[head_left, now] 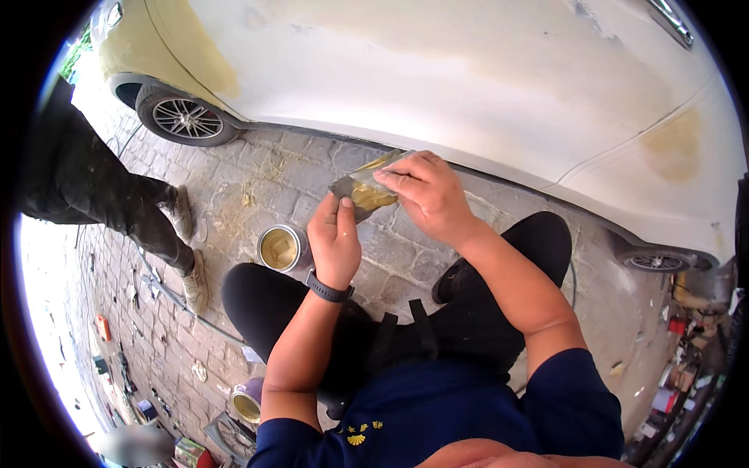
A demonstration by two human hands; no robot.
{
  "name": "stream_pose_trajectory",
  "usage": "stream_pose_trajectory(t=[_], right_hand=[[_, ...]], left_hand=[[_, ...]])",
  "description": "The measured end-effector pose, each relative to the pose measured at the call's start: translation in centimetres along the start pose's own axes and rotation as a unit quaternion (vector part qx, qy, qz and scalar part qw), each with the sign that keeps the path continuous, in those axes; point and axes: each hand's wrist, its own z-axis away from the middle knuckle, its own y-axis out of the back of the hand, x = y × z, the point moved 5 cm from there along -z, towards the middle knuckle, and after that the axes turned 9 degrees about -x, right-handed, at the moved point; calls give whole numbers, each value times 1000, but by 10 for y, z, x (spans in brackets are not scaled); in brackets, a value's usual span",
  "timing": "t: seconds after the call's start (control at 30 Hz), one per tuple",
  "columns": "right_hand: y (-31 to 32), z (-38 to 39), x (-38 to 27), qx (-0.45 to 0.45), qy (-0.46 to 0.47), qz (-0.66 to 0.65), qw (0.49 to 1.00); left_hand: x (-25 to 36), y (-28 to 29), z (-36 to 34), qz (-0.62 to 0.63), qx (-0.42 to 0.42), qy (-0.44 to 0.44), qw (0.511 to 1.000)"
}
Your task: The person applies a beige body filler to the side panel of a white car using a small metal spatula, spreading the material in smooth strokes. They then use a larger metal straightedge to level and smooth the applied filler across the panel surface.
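Note:
My left hand (pixel 335 238) grips a flat grey plate (pixel 342 187) smeared with yellowish body filler (pixel 373 196), thumb on top. My right hand (pixel 433 195) is closed on a thin grey spreader (pixel 402 161), its fingers pressing it against the plate and filler. Part of the spreader is hidden by the fingers. Below and left of the plate stands an open tin (pixel 279 248) with yellowish paste inside. Just beyond my hands is a white car body (pixel 437 101) with yellowish filler patches (pixel 672 144).
Another person's dark-trousered legs (pixel 101 179) stand at the left. A hose (pixel 168 292) runs across the paving (pixel 265 168) behind them. A second tin (pixel 246 402) sits by my left elbow. Tools and clutter lie at lower left, and boxes (pixel 665 400) at lower right.

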Motion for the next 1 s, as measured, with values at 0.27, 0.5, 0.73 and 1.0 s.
stream_pose_trajectory(t=[0.27, 0.5, 0.73, 1.0], right_hand=[[31, -5, -2, -50, 5, -88, 995], [22, 8, 34, -140, -137, -387, 901], [13, 37, 68, 37, -349, -549, 759], [-59, 47, 50, 22, -452, -679, 579]], left_hand=[[-33, 6, -2, 105, -17, 61, 992], [-7, -3, -6, 261, -21, 73, 962], [-18, 19, -13, 411, 14, 85, 907], [-26, 8, -9, 406, 23, 63, 911]])
